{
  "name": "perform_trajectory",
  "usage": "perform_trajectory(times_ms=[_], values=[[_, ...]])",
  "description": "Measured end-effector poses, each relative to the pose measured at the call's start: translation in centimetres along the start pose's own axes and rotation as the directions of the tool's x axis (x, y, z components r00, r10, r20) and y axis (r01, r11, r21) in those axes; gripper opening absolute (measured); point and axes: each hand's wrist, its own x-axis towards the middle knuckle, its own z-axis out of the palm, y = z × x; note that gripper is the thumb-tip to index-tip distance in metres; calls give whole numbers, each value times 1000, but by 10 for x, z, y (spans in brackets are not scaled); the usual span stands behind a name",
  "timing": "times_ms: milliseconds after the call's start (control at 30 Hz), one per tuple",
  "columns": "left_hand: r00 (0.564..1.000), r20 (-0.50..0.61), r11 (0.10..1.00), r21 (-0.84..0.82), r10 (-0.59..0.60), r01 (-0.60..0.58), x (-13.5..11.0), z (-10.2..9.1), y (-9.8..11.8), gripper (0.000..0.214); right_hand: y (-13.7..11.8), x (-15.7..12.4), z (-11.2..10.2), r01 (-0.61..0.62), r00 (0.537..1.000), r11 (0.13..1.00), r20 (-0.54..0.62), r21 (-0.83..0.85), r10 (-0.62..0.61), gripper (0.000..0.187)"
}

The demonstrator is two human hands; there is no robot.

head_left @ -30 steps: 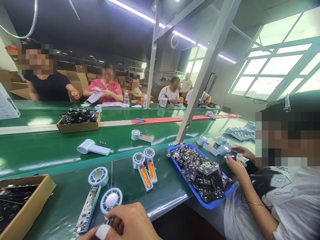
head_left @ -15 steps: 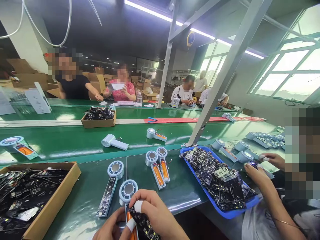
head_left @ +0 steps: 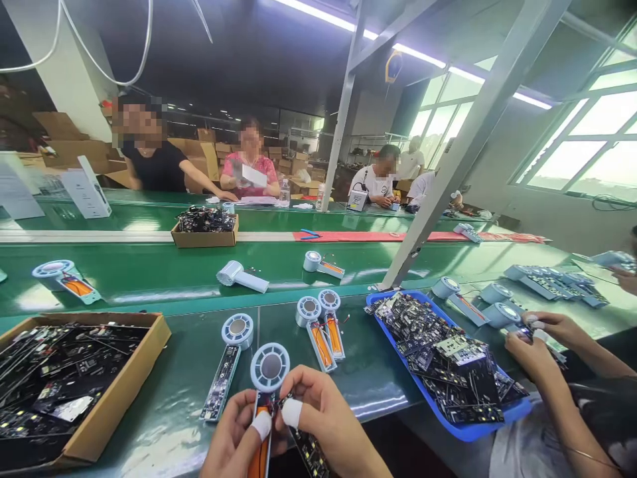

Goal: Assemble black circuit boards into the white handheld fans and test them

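Note:
A light-blue handheld fan (head_left: 270, 367) with a round, ribbed head lies in front of me, its handle open and showing an orange battery (head_left: 259, 458). My left hand (head_left: 236, 435) is closed around that handle, with its white-wrapped thumb on the handle's upper part. To the right of the handle, my right hand (head_left: 326, 415) pinches a black circuit board (head_left: 309, 453) that hangs at a tilt beside it. Its thumb is also wrapped in white. Both hands' fingertips meet near the top of the handle, where small details are hidden. Another fan (head_left: 237, 330) with a board in its handle lies to the left.
A cardboard box of circuit boards (head_left: 122, 392) stands left, and a blue tray of boards (head_left: 398, 342) right. Two fans with orange batteries (head_left: 318, 318) lie ahead. A slanted metal post (head_left: 423, 226) rises from the bench. A co-worker's hands (head_left: 537, 338) work at right.
The circuit board has moved from over the handle to its right side. My left thumb now presses the upper handle, and the whole view has shifted slightly left.

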Motion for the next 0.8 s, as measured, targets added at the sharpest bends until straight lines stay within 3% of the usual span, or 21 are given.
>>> perform_trajectory(times_ms=[200, 467, 600, 700, 800], values=[[992, 35, 992, 39, 123, -124, -2, 1, -2, 56, -4, -9, 4, 46, 999, 972, -7, -228, -49, 12], [987, -67, 989, 33, 149, -147, -3, 6, -3, 57, -9, -7, 11, 41, 998, 988, -34, -147, -47, 17], [990, -51, 991, 39, 129, -127, -3, 4, -5, 56, -9, -6, 9, 49, 997, 984, -42, -173, -58, 15], [974, -3, 968, 109, 227, -226, -4, 5, -5, 60, -15, -12, 11, 42, 996, 941, -54, -336, -64, 8], [958, 35, 938, 198, 285, -286, -4, 7, -3, 58, -24, -19, 12, 32, 991, 792, -82, -610, -104, 10]])
